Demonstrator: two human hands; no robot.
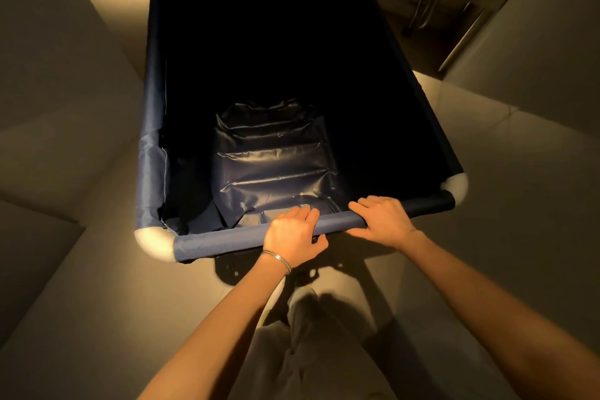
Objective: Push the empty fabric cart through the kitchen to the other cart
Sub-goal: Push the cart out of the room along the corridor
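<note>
A deep navy fabric cart [152, 140] with white corner caps fills the middle of the view, seen from above. Its inside is dark and holds nothing; a shiny folded liner lies on the bottom. My left hand [292, 237], with a thin bracelet on the wrist, is wrapped over the cart's near rim bar. My right hand [383, 217] grips the same bar a little to the right. No other cart is in view.
Plain walls [58, 107] stand close on the left and at the right [535, 42]. The tiled floor [487, 172] is dimly lit. Dark cabinet doors with long metal handles [461, 39] stand ahead on the right. My legs show below the rim.
</note>
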